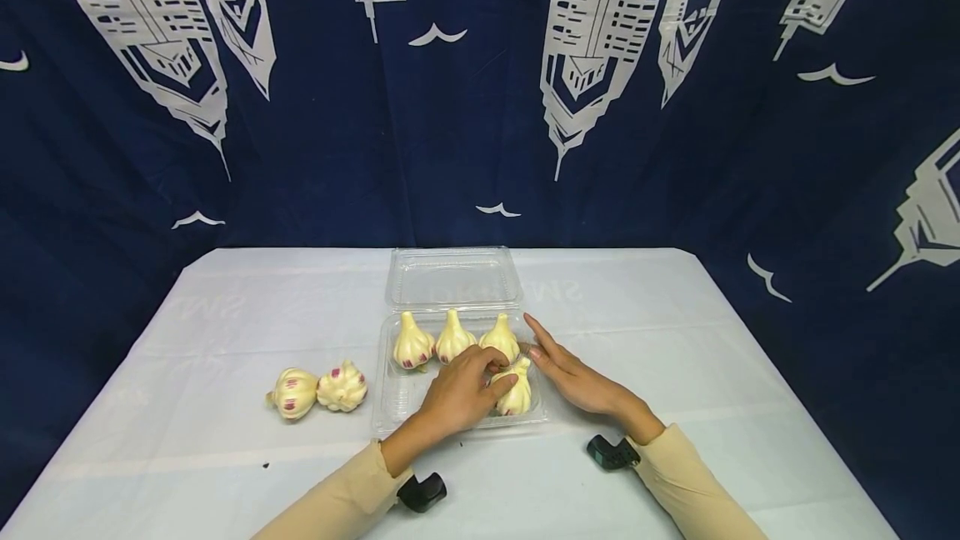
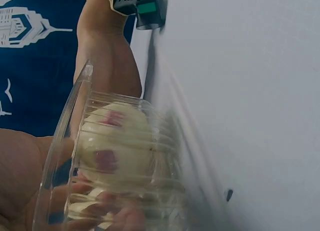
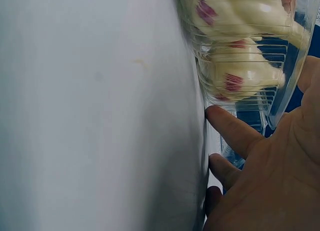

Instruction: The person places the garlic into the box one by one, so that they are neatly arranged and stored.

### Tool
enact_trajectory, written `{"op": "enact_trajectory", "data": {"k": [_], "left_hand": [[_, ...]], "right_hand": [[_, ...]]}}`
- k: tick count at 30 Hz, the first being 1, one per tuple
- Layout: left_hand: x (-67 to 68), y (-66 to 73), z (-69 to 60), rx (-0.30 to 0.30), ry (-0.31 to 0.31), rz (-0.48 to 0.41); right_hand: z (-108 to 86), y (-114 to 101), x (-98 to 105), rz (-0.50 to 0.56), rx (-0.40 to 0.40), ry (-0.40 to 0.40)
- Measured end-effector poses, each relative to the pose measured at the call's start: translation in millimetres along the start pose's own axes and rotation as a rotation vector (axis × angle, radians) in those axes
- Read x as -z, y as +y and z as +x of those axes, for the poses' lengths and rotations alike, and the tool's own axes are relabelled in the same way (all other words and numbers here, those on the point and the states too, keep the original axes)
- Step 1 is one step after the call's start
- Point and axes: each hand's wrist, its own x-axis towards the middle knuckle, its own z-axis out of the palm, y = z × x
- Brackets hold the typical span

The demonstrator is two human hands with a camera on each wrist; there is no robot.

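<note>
Well, I count four garlic bulbs [image 1: 454,340] in the clamshell [image 1: 396,398], left hand [image 1: 459,390] gripping the near-right bulb [image 1: 516,398], right hand [image 1: 576,380] straight-fingered alongside; two loose bulbs [image 1: 296,394] seemingly left.

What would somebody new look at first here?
Probably the four garlic bulbs in the clear plastic container, with the left hand holding the front one and the right hand beside the container. Then perhaps the upside-down white buildings on the dark blue cloth behind.
</note>
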Motion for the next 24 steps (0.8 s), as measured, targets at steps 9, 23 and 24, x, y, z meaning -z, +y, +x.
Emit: {"op": "enact_trajectory", "data": {"k": [9, 23, 24], "left_hand": [[11.3, -1.0, -4.5, -0.009, 0.042, 0.014], [55.7, -12.8, -30.2, 0.030, 0.159, -0.052], [61.5, -14.8, -32.1, 0.029, 0.170, -0.048]], "right_hand": [[0.4, 0, 0, -0.012, -0.004, 0.009], [2.8, 2, 0, -0.006, 0.014, -0.001], [2.3, 2, 0, -0.009, 0.009, 0.003]]}}
